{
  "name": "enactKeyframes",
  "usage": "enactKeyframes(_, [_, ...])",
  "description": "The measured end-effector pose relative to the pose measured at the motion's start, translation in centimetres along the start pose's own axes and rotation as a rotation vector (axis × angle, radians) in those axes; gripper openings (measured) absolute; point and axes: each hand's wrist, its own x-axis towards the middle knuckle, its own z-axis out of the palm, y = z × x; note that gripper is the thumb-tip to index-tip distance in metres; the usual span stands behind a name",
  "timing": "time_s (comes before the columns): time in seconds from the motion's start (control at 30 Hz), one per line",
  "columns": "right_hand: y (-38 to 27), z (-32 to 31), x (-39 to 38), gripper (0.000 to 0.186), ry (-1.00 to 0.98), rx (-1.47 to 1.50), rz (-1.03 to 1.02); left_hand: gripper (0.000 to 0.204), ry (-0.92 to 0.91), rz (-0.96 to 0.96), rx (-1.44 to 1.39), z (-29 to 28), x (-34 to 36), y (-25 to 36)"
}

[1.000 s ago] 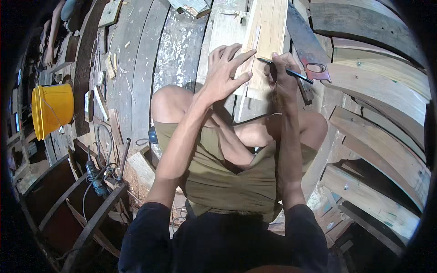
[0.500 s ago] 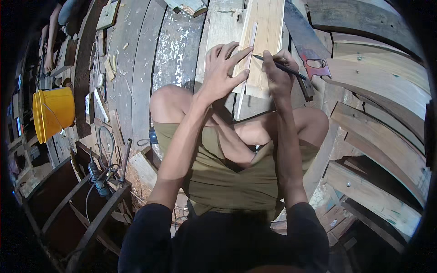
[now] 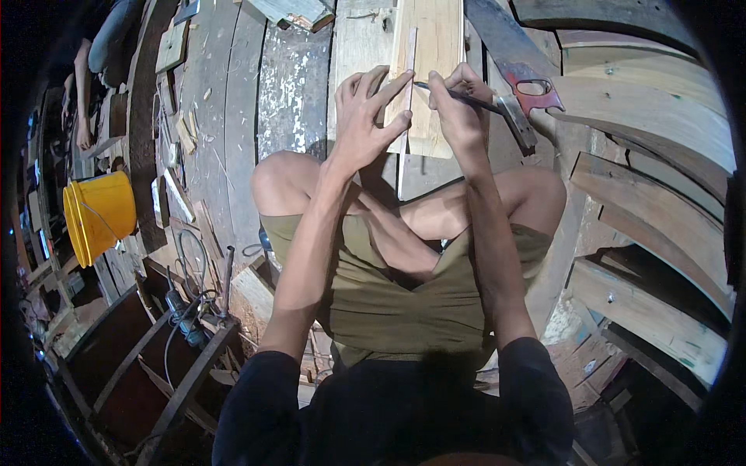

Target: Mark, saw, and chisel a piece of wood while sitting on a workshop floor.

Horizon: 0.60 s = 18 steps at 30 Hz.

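My left hand (image 3: 364,116) presses with spread fingers on a thin wooden strip (image 3: 406,70) that lies along a pale wooden plank (image 3: 435,46) in front of my crossed legs. My right hand (image 3: 458,105) is shut on a dark pencil (image 3: 454,92), its tip at the strip's edge beside my left fingertips. I sit on curved wooden planking, knees out to both sides.
A handsaw with a red handle (image 3: 519,66) lies just right of the plank. A yellow bucket (image 3: 101,216) stands at the left. Cables and tools (image 3: 190,299) lie at the lower left. Another person's arm (image 3: 84,93) shows at the far upper left. Wood offcuts (image 3: 299,12) lie above.
My view has shifted slightly, so plank and hands sit a little higher in the picture. Both hands keep their hold; the pencil has edged slightly toward the strip.
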Motion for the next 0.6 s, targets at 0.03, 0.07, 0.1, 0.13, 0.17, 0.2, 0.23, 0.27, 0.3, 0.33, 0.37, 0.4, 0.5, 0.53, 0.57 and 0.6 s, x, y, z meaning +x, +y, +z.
enactKeyframes(0.03, [-0.2,0.0,-0.1,0.027,0.005,0.009,0.012,0.057,0.004,0.0,0.002,0.0,0.0,0.0])
enactKeyframes(0.07, [-0.2,0.0,-0.2,0.027,0.012,0.011,0.016,0.057,0.008,-0.001,0.004,0.0,0.0,0.1])
enactKeyframes(0.1, [-0.2,0.0,-0.1,0.027,-0.002,0.021,0.011,0.058,0.015,0.007,0.002,0.0,0.0,0.0])
enactKeyframes(0.13, [-0.1,-0.1,0.0,0.027,-0.016,0.031,0.005,0.058,0.01,0.01,0.003,0.1,0.0,0.0])
enactKeyframes(0.17, [0.5,-0.2,0.2,0.026,-0.026,-0.027,-0.028,0.058,0.01,0.001,0.008,0.1,-0.1,0.1])
enactKeyframes(0.2, [0.7,-0.4,0.1,0.026,-0.026,-0.023,-0.028,0.058,0.012,-0.01,0.016,0.0,-0.1,0.1])
enactKeyframes(0.23, [0.8,-0.7,0.1,0.025,-0.08,-0.058,-0.023,0.058,0.012,-0.013,0.007,0.1,-0.2,-0.1])
enactKeyframes(0.27, [0.9,-1.0,0.1,0.025,-0.134,-0.093,-0.02,0.058,0.012,-0.014,0.012,0.1,-0.3,-0.2])
enactKeyframes(0.3, [0.9,-1.2,0.1,0.024,-0.182,-0.128,-0.017,0.058,0.016,-0.019,0.012,0.2,-0.3,0.0])
enactKeyframes(0.33, [0.9,-1.1,0.1,0.024,-0.179,-0.126,-0.018,0.058,0.02,-0.024,0.012,0.3,-0.2,0.2])
enactKeyframes(0.37, [0.9,-1.0,0.1,0.024,-0.149,-0.069,-0.021,0.058,0.018,-0.019,0.019,0.3,-0.1,0.2])
enactKeyframes(0.4, [0.8,-0.8,0.0,0.023,-0.12,-0.014,-0.021,0.058,0.016,-0.018,0.021,0.3,-0.1,0.2])
enactKeyframes(0.5, [0.0,-0.4,0.3,0.022,-0.077,-0.067,-0.036,0.058,0.009,-0.028,0.026,0.2,-0.1,0.2])
enactKeyframes(0.53, [-0.1,-0.4,0.4,0.022,-0.056,-0.096,-0.043,0.058,0.007,-0.027,0.026,0.2,0.0,0.2])
enactKeyframes(0.57, [0.2,-0.3,0.4,0.022,-0.057,-0.05,-0.066,0.058,0.011,-0.022,0.024,0.1,0.0,0.2])
enactKeyframes(0.6, [-0.6,-0.3,0.2,0.023,-0.059,-0.022,-0.026,0.058,0.016,-0.02,0.023,0.1,-0.1,0.2])
